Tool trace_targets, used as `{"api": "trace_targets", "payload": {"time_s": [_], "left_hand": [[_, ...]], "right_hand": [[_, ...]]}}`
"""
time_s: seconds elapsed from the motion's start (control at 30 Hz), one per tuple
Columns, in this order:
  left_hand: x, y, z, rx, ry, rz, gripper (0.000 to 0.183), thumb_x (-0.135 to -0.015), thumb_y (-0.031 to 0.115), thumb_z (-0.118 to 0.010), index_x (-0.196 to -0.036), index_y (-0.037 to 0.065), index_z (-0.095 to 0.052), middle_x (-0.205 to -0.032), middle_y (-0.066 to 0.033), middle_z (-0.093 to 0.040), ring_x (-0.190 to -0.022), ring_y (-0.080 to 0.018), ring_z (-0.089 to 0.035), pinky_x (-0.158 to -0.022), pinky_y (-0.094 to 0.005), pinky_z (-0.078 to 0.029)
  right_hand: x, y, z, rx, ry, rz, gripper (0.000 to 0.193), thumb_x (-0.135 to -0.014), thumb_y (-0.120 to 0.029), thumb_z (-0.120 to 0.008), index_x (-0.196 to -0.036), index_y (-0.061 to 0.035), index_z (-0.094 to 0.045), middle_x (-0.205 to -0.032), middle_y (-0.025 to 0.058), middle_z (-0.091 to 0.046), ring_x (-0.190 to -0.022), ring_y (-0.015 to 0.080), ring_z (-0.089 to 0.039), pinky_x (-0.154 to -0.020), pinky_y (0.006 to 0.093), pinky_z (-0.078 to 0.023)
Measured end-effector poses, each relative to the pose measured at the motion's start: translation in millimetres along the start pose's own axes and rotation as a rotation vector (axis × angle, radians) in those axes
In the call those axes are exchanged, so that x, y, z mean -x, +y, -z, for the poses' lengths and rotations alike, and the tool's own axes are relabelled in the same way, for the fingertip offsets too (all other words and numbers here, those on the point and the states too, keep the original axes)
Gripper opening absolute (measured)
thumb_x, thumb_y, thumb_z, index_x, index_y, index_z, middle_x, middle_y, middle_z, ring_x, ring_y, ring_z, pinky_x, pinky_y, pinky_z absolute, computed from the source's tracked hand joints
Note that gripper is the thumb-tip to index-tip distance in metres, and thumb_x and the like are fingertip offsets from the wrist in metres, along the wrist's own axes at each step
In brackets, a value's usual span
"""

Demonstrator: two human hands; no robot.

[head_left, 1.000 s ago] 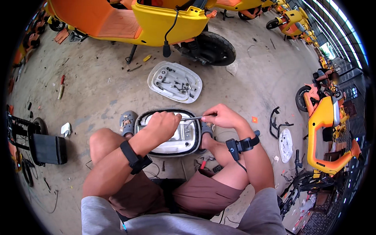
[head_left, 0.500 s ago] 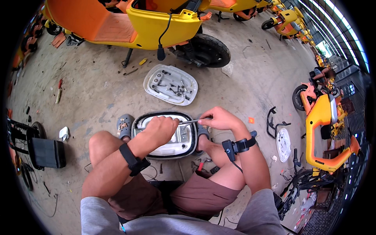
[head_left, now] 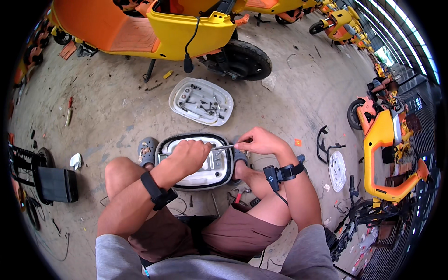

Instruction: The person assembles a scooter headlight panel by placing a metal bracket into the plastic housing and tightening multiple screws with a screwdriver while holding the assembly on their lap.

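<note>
A slim metal rod-shaped tool point(head_left: 224, 147) spans the gap between my two hands. My left hand point(head_left: 189, 156) is closed in a fist around its left part, hiding most of that end. At the other end, my right hand point(head_left: 258, 141) pinches the tip between thumb and fingers. Both hands are above a white oval shell point(head_left: 198, 179) with a black rim, which looks like the underside of a scooter seat. It lies on the floor between my feet, and the hands cover some of its inside.
Beyond the shell lies a white tray point(head_left: 224, 119) of bolts and small parts. A yellow-orange scooter point(head_left: 186, 39) stands behind it. On the right are a black bracket point(head_left: 322, 147), another white tray point(head_left: 337, 171) and a yellow scooter frame point(head_left: 371, 154). A red-handled tool point(head_left: 70, 109) lies left.
My right fingertips have shifted slightly along the tool's end, and less of the tip shows beyond them. The left fist keeps its hold. The whole view has drifted slightly.
</note>
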State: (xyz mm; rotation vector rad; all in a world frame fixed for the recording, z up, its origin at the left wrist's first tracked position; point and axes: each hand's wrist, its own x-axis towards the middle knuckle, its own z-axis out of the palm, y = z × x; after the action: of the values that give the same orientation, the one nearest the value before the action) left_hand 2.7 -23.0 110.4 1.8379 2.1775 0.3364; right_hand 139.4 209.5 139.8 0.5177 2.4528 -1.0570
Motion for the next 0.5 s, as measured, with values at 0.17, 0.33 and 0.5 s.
{"api": "trace_targets", "payload": {"time_s": [0.17,0.33,0.5], "left_hand": [[0.6,-0.3,0.1,0.016,0.01,-0.002,0.025,-0.076,-0.003,-0.057,-0.1,0.0,-0.064,-0.081,-0.0175,-0.068,-0.079,-0.0354,-0.068,-0.066,-0.0454,-0.054],[-0.1,-0.2,0.1,0.019,0.01,-0.004,0.027,-0.076,-0.003,-0.057,-0.102,0.001,-0.064,-0.081,-0.0176,-0.068,-0.079,-0.0352,-0.068,-0.066,-0.0455,-0.054],[0.5,1.1,3.0,0.016,-0.014,0.009,0.028,-0.077,-0.003,-0.056,-0.103,0.001,-0.064,-0.081,-0.0175,-0.068,-0.08,-0.035,-0.069,-0.066,-0.045,-0.054]], "right_hand": [[1.5,-2.0,0.6,-0.027,-0.009,-0.024,0.037,-0.084,-0.039,-0.072,-0.101,-0.0062,-0.076,-0.087,0.0158,-0.073,-0.078,0.0249,-0.069,-0.073,0.036,-0.053],[1.7,-0.5,0.4,-0.017,0.001,-0.002,0.037,-0.084,-0.039,-0.072,-0.1,-0.0058,-0.076,-0.086,0.015,-0.073,-0.077,0.0244,-0.069,-0.072,0.0358,-0.053],[3.0,-5.0,1.4,-0.005,0.006,-0.018,0.037,-0.084,-0.039,-0.072,-0.1,-0.006,-0.076,-0.086,0.0147,-0.073,-0.076,0.0244,-0.069,-0.072,0.0358,-0.053]]}}
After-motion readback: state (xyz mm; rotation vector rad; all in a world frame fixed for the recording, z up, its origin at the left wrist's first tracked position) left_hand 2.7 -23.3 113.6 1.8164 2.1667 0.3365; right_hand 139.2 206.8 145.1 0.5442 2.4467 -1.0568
